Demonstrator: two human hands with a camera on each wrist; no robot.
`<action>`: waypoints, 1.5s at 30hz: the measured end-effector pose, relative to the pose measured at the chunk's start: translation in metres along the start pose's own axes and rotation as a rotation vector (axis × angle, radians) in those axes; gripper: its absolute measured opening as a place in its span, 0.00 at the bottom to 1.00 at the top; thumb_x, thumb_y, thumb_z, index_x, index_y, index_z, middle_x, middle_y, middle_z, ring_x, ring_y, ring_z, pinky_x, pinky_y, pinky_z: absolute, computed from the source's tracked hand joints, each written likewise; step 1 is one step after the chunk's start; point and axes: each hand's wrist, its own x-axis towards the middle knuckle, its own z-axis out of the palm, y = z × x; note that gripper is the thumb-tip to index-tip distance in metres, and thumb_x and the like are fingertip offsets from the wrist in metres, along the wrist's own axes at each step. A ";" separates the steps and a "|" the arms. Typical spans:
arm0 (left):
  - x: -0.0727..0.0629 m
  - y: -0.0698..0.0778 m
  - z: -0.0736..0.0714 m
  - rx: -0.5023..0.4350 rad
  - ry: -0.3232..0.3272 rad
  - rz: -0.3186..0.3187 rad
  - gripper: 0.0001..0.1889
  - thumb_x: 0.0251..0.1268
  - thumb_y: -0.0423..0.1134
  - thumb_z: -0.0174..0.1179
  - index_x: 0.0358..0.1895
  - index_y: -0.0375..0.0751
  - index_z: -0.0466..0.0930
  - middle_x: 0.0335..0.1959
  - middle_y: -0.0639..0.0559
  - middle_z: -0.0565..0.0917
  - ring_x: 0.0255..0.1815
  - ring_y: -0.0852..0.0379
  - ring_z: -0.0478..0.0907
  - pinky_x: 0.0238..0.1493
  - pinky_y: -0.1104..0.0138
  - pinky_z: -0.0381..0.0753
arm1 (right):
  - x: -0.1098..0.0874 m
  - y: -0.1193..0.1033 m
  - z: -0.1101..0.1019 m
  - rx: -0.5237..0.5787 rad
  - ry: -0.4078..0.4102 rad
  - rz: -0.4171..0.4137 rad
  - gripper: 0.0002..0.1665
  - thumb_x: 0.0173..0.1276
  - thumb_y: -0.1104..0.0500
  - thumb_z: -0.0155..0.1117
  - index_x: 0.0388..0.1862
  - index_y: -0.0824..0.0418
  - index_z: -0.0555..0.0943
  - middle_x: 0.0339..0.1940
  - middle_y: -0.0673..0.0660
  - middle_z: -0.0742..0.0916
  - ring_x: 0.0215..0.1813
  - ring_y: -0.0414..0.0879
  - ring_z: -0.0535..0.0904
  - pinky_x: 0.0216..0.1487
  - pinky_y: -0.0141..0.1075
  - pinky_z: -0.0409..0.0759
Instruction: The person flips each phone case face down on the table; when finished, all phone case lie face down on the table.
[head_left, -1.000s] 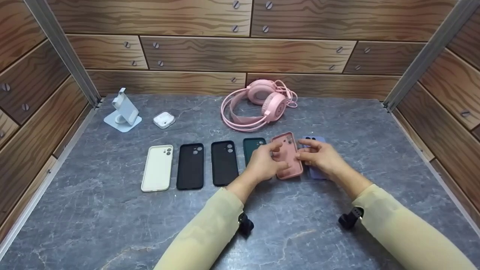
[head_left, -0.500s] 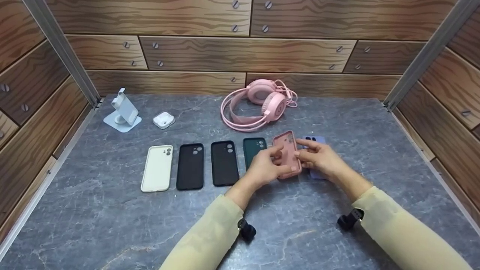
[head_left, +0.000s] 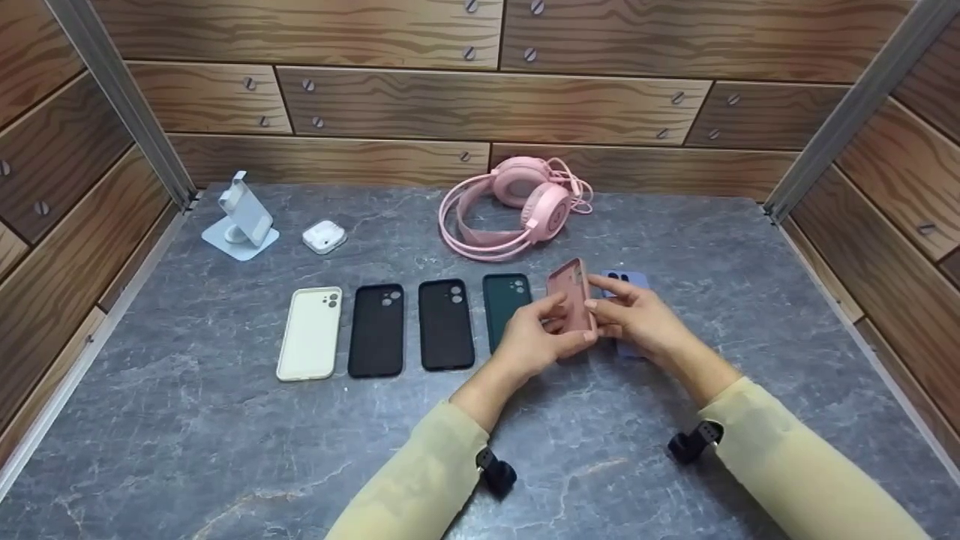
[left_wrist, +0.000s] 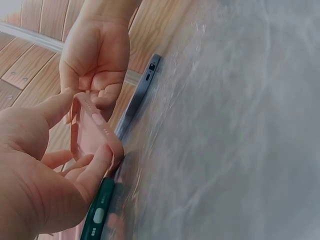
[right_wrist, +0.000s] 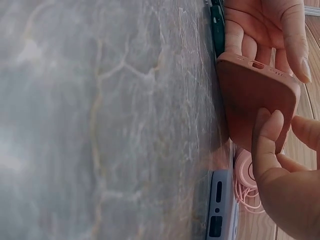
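A pink phone case (head_left: 576, 309) is tilted up on its right side, its hollow inside turned toward the left. My right hand (head_left: 641, 321) pinches its right edge, with fingers (right_wrist: 270, 132) against the back. At the left and bottom edges, my left hand (head_left: 534, 336) grips the case between thumb and fingers (left_wrist: 102, 159). The lower edge of the case (right_wrist: 257, 67) shows a port cutout. Partly covered by my right hand lies a lavender phone-shaped piece (head_left: 628, 280) with dark camera spots. A dark green phone case (head_left: 504, 304) lies just left, partly behind my left hand.
Two black phone cases (head_left: 376, 330) and a cream phone case (head_left: 310, 334) continue the row leftward. Behind stand pink headphones (head_left: 546, 214), a white earphone box (head_left: 325, 237) and a pale blue stand (head_left: 251, 217). Wood-patterned walls (head_left: 480, 105) enclose the grey marbled table (head_left: 225, 450).
The pink case has gone from lying nearly flat to tilted up, its right side raised. My left thumb has moved right along its bottom edge. The other items stay in place.
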 end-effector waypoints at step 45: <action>0.000 0.005 -0.009 -0.296 -0.093 -0.046 0.36 0.74 0.28 0.65 0.83 0.44 0.65 0.62 0.40 0.84 0.59 0.43 0.85 0.51 0.55 0.88 | 0.006 -0.004 0.014 -0.124 -0.070 0.072 0.37 0.85 0.52 0.58 0.84 0.66 0.63 0.57 0.61 0.89 0.48 0.44 0.89 0.52 0.39 0.87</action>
